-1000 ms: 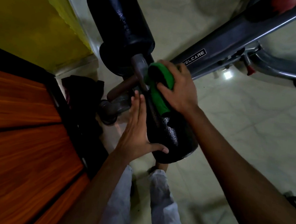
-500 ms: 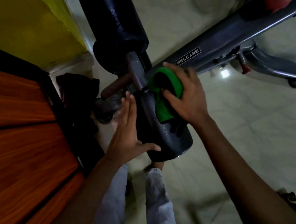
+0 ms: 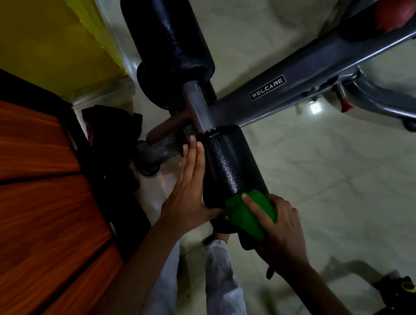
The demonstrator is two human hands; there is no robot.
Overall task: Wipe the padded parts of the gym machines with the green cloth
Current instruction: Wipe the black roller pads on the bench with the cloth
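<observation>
The right hand [image 3: 280,231] presses the green cloth [image 3: 247,216] against the near end of the black padded roller [image 3: 228,169], its grip curled over the bunched fabric. The left hand [image 3: 189,194] lies flat along the roller's left side, fingers straight and together, thumb tucked under its end.

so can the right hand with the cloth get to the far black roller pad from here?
Probably yes: right hand holds the green cloth at the near roller's end; the far roller pad lies uncovered beyond the bar.
</observation>
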